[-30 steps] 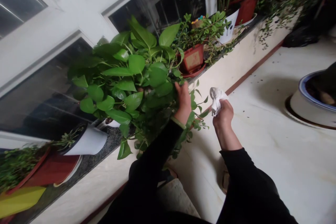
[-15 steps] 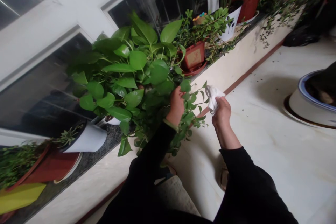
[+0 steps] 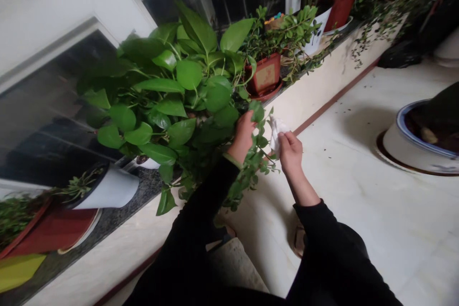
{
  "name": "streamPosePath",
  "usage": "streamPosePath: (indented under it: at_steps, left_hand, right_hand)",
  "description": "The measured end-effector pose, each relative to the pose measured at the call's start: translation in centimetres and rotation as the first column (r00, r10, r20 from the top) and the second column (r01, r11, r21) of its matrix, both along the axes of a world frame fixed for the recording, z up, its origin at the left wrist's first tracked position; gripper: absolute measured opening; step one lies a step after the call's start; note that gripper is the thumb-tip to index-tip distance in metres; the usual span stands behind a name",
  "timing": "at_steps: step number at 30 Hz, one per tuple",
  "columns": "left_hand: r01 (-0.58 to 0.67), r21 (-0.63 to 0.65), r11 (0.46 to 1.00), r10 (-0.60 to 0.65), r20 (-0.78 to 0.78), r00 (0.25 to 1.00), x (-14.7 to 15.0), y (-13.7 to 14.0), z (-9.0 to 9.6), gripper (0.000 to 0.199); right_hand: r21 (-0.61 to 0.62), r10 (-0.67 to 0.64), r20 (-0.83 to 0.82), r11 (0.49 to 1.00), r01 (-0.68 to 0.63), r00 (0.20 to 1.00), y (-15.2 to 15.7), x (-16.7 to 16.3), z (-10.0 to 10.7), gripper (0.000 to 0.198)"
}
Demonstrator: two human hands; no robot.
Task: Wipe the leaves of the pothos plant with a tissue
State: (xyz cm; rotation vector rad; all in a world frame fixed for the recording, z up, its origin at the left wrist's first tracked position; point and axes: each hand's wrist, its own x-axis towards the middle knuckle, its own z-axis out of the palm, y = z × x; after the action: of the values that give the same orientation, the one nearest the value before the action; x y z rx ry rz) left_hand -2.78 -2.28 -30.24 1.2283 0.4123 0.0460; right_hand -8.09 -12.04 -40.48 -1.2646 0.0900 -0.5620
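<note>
Both hands (image 3: 244, 136) (image 3: 291, 153) forward, near each other, arms (image 3: 211, 189) (image 3: 322, 234) outstretched.

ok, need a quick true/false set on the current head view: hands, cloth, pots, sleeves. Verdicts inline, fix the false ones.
1. The left hand is at trailing green leaves. True.
2. The right hand is empty. False: it holds a crumpled white cloth.
3. A red pot with a pale panel sits in a red saucer on the ledge. True.
4. The blue-rimmed pot stands on the ledge too. False: it stands on a saucer-like base on the floor.
5. Both sleeves are white. False: both are black.
</note>
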Motion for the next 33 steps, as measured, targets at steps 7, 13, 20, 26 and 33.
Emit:
streamPosePath:
  at_steps: [7, 13, 20, 26, 33]
  left_hand:
    - [0.052, -0.134, 0.990, -0.047, 0.040, 0.998, -0.4, 0.5, 0.5, 0.020]
    - [0.077, -0.195, 0.978, -0.073, 0.025, 0.997, -0.7, 1.4, 0.8, 0.038]
    - [0.100, -0.143, 0.985, -0.099, 0.013, 0.995, -0.5, 2.2, 0.1, 0.034]
    - [0.073, -0.194, 0.978, -0.057, 0.088, 0.995, -0.4, 2.2, -0.3, 0.036]
    - [0.101, -0.178, 0.979, -0.090, 0.069, 0.994, -0.7, 2.6, -0.2, 0.024]
  right_hand:
    - [-0.567, -0.090, 0.200, 0.801, 0.190, 0.976, 2.2, 1.9, 1.2, 0.037]
    - [-0.788, -0.013, 0.163, 0.600, 0.138, 0.987, 4.9, 5.4, 3.1, 0.043]
    - [-0.833, 0.090, 0.169, 0.546, 0.094, 0.981, 3.5, 6.1, 5.1, 0.041]
    - [-0.836, 0.088, 0.180, 0.539, 0.105, 0.980, 4.0, 2.7, 4.1, 0.044]
    - [-0.809, 0.089, 0.175, 0.580, 0.092, 0.980, 3.5, 4.7, 5.5, 0.045]
